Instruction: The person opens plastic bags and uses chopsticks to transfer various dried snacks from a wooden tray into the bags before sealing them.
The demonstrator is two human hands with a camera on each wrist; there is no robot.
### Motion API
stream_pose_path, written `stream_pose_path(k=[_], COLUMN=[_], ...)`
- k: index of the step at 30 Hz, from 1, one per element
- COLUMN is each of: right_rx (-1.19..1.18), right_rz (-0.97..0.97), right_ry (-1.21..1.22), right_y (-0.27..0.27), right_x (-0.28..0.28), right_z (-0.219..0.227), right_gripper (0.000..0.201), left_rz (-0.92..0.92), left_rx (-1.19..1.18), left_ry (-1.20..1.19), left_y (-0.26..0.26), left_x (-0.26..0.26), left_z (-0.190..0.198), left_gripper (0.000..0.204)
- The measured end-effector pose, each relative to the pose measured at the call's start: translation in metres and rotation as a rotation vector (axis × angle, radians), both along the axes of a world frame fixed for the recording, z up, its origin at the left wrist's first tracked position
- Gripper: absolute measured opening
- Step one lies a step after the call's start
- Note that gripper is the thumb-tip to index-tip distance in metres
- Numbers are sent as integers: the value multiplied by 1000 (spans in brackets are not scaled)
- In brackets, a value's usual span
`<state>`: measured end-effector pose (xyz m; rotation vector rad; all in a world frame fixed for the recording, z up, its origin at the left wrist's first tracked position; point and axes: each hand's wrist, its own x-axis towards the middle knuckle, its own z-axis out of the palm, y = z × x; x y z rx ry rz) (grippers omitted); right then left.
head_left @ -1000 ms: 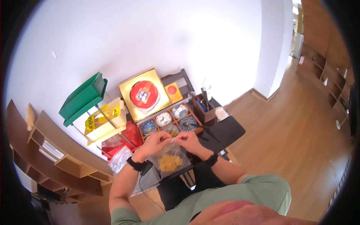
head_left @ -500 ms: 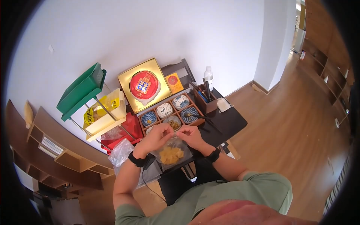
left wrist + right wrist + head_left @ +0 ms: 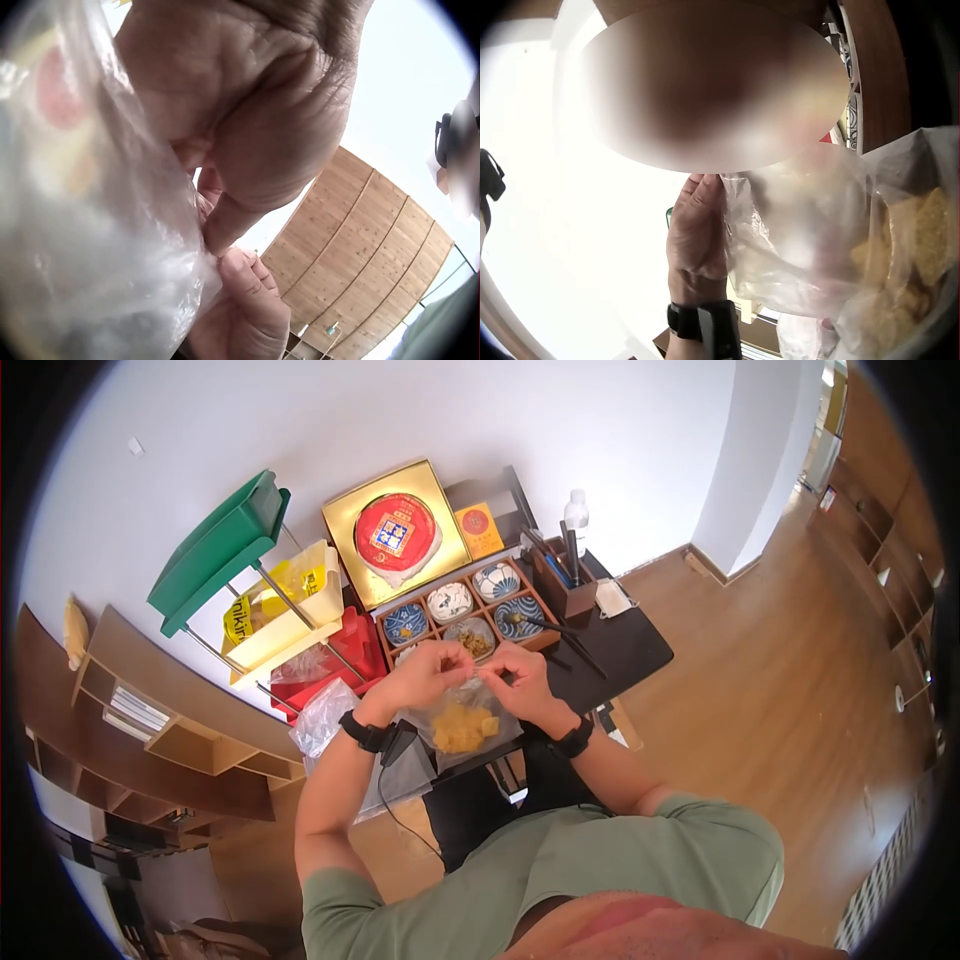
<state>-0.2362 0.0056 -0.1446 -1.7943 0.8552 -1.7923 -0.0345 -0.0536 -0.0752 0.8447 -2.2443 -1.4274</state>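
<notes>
Over the table's front edge, a clear plastic bag (image 3: 428,728) hangs with yellow chip-like pieces (image 3: 464,729) at its bottom. My left hand (image 3: 425,672) pinches its top edge between thumb and fingers. Close beside it, my right hand (image 3: 522,682) pinches the same edge, fingers curled. In the left wrist view the plastic (image 3: 97,225) spreads beside the left palm, and the right thumb meets the left fingertips. The right wrist view shows the left hand (image 3: 697,232) at the bag's edge; a blurred oval covers the right hand there.
Behind the hands sits a divided wooden tray (image 3: 432,636) of patterned bowls. A gold box (image 3: 350,510) with a red disc stands at the back. Left is a tiered rack (image 3: 215,560); right are a pen holder (image 3: 566,595), a bottle (image 3: 577,520) and a white pouch (image 3: 614,598).
The head view has tilted, so the table, hands and bag appear higher. Both hands stay at the bag's top edge; their fingertips parted slightly after the first frame.
</notes>
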Motion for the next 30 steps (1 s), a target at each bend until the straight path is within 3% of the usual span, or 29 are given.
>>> stream_pose_path(k=[7,9,14,19,23,28,30], right_rx=[61,-29,12,116,68,85,104], right_rz=[39,0,41,106,51,115,107], right_ry=[-15,24,-9,-22,-27,-22,4], right_y=[-1,0,1,-1,0,-2,0], right_x=[-3,-4,1,2,-1,3,2], right_z=[-2,-1,-1,-9,-6,-7,-3], right_gripper=[9,8,7,7,8,6,6], left_rz=[31,30,36,34,106,40,64], left_rx=[-95,-53,-26,-254,-222,-525,-464], left_ry=[-37,-29,-20,-134,-73,-104,-114], left_y=[7,2,-1,13,13,17,22], left_x=[-5,-2,3,3,11,11,10], left_z=[3,-3,-3,18,16,21,24], left_gripper=[6,8,11,9,10,10,10])
